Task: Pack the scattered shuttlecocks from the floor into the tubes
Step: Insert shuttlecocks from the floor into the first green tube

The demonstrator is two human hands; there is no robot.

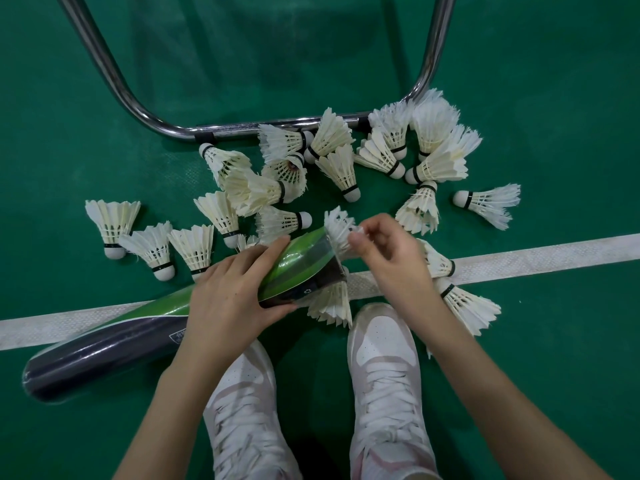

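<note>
Two hands are working at one tube point(298, 268) — the left hand point(232, 292) is gripping its body, the right hand point(388, 251) is pinching a shuttlecock point(341, 230) sitting in its mouth — many shuttlecocks point(346, 157) are lying on the green floor point(554, 81).

I am seeing bare forearms with no sleeves, and the person is wearing white sneakers point(382, 372) with pale pink panels and white laces.

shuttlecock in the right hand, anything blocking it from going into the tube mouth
Nothing visible does. The right hand pinches the shuttlecock right at the open mouth of the green tube, which the left hand grips. The loose shuttlecocks lie on the floor around and below the mouth, not across it.
</note>
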